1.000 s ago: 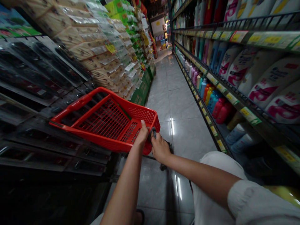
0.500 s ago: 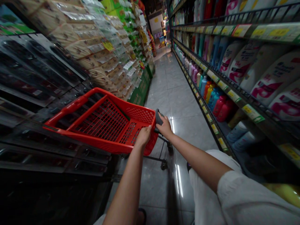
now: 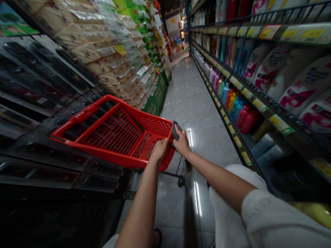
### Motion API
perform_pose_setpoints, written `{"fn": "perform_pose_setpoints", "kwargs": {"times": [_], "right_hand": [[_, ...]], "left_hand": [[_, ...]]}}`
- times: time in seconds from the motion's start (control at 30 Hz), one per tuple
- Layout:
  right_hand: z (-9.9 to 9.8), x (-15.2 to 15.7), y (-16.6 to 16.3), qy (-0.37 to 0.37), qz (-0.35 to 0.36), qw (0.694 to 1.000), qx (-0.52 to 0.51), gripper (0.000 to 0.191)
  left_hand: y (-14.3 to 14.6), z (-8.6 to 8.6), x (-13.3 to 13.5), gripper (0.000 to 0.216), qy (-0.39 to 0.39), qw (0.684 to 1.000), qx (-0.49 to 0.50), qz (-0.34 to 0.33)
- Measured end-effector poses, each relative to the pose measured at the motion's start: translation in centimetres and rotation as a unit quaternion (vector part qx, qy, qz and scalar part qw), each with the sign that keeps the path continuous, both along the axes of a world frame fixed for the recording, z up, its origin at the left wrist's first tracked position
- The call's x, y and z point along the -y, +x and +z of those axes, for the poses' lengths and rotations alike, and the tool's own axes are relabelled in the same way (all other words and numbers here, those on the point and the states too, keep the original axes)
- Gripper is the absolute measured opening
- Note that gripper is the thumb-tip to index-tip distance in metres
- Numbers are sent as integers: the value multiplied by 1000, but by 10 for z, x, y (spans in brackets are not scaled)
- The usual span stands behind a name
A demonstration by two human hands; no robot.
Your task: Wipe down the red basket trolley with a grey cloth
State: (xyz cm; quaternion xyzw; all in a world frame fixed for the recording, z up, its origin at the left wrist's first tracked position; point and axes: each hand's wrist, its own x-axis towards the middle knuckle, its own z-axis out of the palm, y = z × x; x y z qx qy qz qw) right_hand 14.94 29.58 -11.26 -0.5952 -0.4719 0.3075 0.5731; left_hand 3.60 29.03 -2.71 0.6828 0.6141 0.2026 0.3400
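Note:
A red plastic shopping cart [image 3: 111, 158] stands at an angle on the left side of the aisle, its basket showing a bare grid floor. My left hand [image 3: 159, 151] is closed over the rim at the cart's near right end, thumb on top. Just right of it, my right hand [image 3: 183, 144] grips a dark grey cloth [image 3: 175, 130] and presses it on the outside of that same end. The cloth is bunched, and its lower part is hidden behind my fingers. Below the basket show a metal frame and a caster wheel [image 3: 180, 181].
Shelves [image 3: 274, 119] of shampoo bottles [image 3: 302, 84] and colourful bottles run along the right. Stacked packs of tissue [image 3: 103, 55] and hanging packaged goods [image 3: 31, 72] line the left. A grey tiled floor [image 3: 184, 93] stretches down the aisle between them.
My right hand has shifted slightly with the grey cloth along the cart's end. My left hand stays on the rim, and the cart is nearly unmoved.

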Motion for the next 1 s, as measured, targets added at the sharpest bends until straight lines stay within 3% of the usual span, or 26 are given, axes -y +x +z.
{"fn": "perform_pose_setpoints", "kwargs": {"times": [0.1, 0.17, 0.3, 0.43, 0.6, 0.73, 0.8, 0.93, 1.0], "right_hand": [[-14, 7, -4, -124, 40, 992, 3, 82], [-24, 9, -8, -158, 76, 984, -34, 78], [-19, -1, -3, -97, 99, 984, -109, 73], [2, -2, 2, -68, 60, 995, -36, 82], [3, 44, -25, -75, 100, 991, 42, 84], [-11, 74, -46, -39, 130, 991, 13, 84], [-15, 68, -43, -25, 92, 995, -26, 80], [-7, 27, -19, -37, -32, 995, -85, 77], [3, 12, -10, -34, -25, 997, -72, 77]], "left_hand": [[1, 0, 0, 43, -1, 1000, 4, 11], [0, 1, 1, 43, 3, 1000, 3, 15], [1, 2, 1, 42, 7, 1000, -7, 13], [4, 3, -2, 40, 2, 1000, 20, 19], [7, 2, -8, 38, -10, 999, 43, 31], [6, 0, -12, 38, -6, 998, 52, 40], [5, -1, -13, 39, -7, 998, 54, 41], [2, -2, -13, 42, -15, 998, 49, 43], [2, -3, -14, 42, -16, 998, 47, 45]]}}
